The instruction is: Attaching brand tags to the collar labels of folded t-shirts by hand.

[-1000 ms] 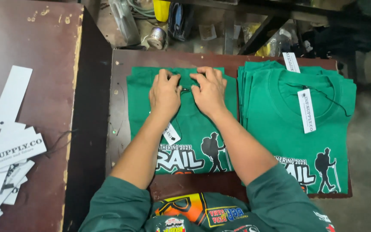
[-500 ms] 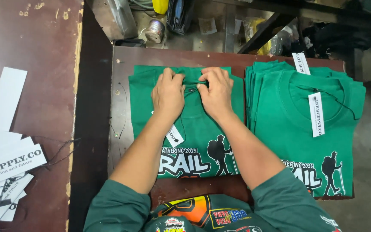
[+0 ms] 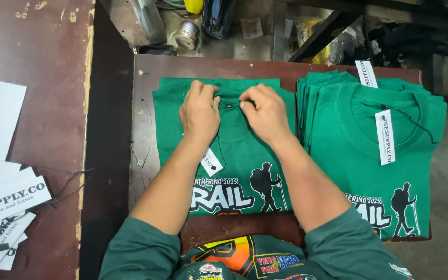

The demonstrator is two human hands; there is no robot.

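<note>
A pile of long white card hang tags with dark print (image 3: 3, 199) lies at the left edge of the dark brown desk (image 3: 37, 62). A small white tag (image 3: 212, 162) peeks from under the left forearm. Two narrow white tags lie on the right stack, one on the top shirt's chest (image 3: 385, 137), one at its far edge (image 3: 366, 73).

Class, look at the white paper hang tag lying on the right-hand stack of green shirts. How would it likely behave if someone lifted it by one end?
The white hang tag looks like thin flat card, so probably light and only slightly bendy. A dark string ties it to the stack of green shirts, so it would likely lift only until the string pulls taut.
</note>
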